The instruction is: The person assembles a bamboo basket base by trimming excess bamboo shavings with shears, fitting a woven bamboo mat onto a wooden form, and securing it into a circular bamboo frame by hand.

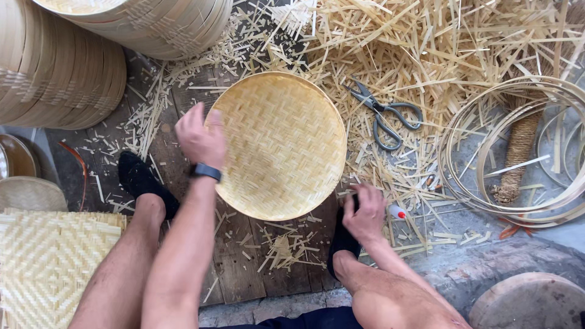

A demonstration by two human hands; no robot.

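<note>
Both hands, left (200, 139) and right (364, 212), grip woven tray (280, 146) rims amid scraps (426, 49).

The round woven bamboo tray (283, 146) is pale yellow with a herringbone weave; the metal scissors (384, 113) are grey; the slip-on shoes (143, 183) are black.

One round woven tray (283, 146) is seen between the left hand (200, 139) and the right hand (364, 213). One pair of scissors (384, 116) is seen just past the right hand. Two stacks of trays (73, 61) are counted beyond the left hand. One flat woven mat (46, 262) is found near the left leg.
</note>
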